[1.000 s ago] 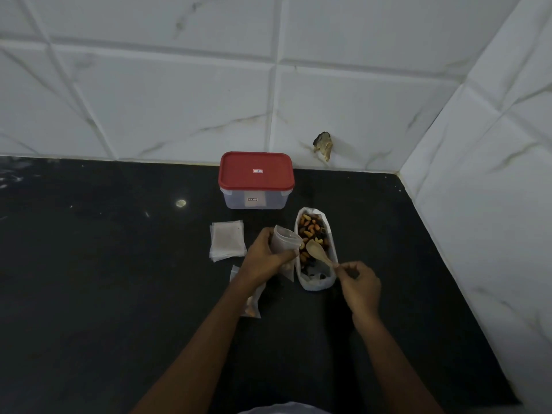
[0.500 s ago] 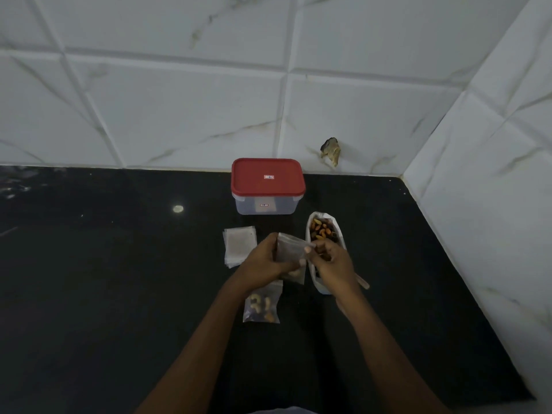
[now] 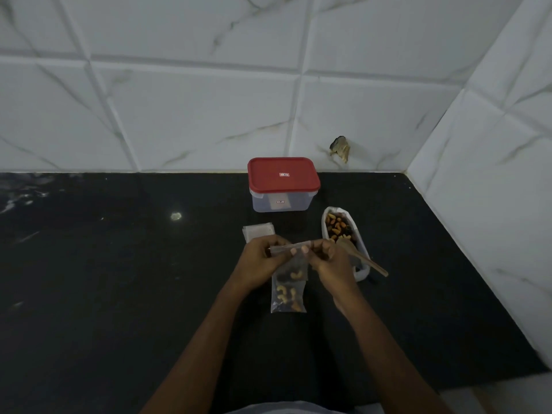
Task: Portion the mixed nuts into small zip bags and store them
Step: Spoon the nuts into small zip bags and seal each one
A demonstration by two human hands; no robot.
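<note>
Between left hand (image 3: 260, 259) and right hand (image 3: 332, 262), zip bag (image 3: 294, 259) holding nuts (image 3: 295, 275); pouch (image 3: 361, 273) alongside

Both bare forearms reach forward, converging mid-frame. Left hand (image 3: 261, 259) and right hand (image 3: 328, 261) nearly touching, fingers curled, each pinching top edge of small bag (image 3: 291, 271) held between them. Thumb placement unclear in dim view, likely behind edge.

red lid (image 3: 283, 174): small white label, possibly a brand, unreadable | container (image 3: 298, 203) side: label unreadable
</note>
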